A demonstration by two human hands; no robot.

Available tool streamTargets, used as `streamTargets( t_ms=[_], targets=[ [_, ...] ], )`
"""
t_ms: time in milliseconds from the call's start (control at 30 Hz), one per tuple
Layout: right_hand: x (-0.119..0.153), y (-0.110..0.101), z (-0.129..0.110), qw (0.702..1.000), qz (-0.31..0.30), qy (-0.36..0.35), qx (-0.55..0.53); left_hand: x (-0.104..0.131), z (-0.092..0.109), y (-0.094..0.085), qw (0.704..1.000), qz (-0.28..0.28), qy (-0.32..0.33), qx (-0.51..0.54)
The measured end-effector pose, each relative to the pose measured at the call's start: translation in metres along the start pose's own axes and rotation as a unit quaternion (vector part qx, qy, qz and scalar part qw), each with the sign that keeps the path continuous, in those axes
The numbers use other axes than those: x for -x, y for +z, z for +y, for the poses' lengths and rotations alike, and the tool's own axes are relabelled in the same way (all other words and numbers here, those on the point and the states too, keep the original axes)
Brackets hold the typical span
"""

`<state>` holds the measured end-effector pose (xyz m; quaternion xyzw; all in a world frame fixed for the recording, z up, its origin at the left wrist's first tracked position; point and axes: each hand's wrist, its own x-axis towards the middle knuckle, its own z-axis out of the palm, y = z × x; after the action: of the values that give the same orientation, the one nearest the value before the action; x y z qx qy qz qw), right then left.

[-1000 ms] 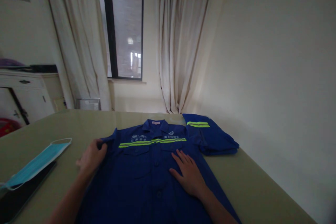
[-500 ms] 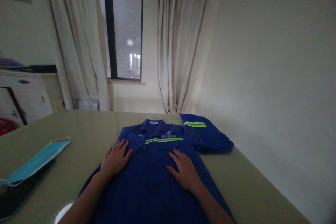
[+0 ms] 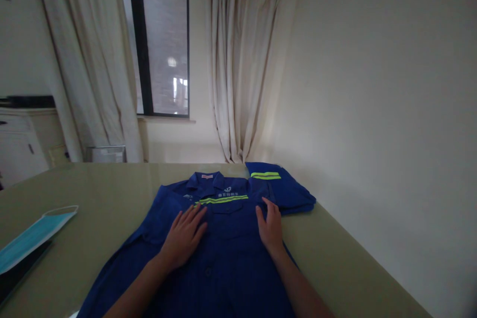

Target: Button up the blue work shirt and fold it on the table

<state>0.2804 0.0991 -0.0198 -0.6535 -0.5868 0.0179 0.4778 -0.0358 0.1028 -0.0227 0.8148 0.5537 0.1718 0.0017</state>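
A blue work jacket point(image 3: 223, 243) with a yellow-green stripe and white lettering lies front up on the table, its collar at the far end. My left hand point(image 3: 182, 238) rests flat on the left chest, just below the stripe, fingers spread. Near the jacket's right edge, by the sleeve, is my right hand point(image 3: 270, 226), its thumb and fingers apart and holding nothing. A folded blue garment point(image 3: 286, 189) with a similar stripe lies behind and to the right, touching or partly under the jacket's right shoulder.
On the left of the greenish table point(image 3: 115, 198) a light-blue face mask point(image 3: 35, 238) lies over a dark flat object point(image 3: 22, 268). A wall point(image 3: 372, 134) runs along the right side. Curtains point(image 3: 238, 59) and a window stand beyond the far edge.
My left hand has moved right, inward on the jacket's chest. My right hand has moved outward to the jacket's right edge. The left sleeve now lies spread outward. The view has turned slightly right.
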Motion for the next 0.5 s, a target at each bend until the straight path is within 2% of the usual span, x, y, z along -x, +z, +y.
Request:
streamTargets(
  t_ms=[67, 167, 333, 433, 500],
  targets=[
    [-0.001, 0.001, 0.005, 1.0, -0.006, 0.005, 0.012, 0.002, 0.015, 0.005, 0.999, -0.025, 0.032, 0.035],
    [0.001, 0.004, 0.007, 0.999, -0.022, 0.003, 0.044, 0.005, 0.02, 0.007, 0.998, -0.035, 0.029, 0.047],
    [0.005, 0.01, 0.004, 0.992, -0.083, -0.002, 0.096, 0.003, 0.017, 0.003, 0.999, -0.007, 0.014, 0.046],
    [0.005, 0.014, -0.001, 0.99, -0.08, 0.006, 0.117, 0.001, 0.018, 0.003, 0.998, 0.002, 0.013, 0.054],
    [0.002, 0.019, -0.004, 0.989, -0.078, 0.028, 0.119, 0.002, 0.019, 0.004, 0.998, 0.029, 0.014, 0.052]
  ],
)
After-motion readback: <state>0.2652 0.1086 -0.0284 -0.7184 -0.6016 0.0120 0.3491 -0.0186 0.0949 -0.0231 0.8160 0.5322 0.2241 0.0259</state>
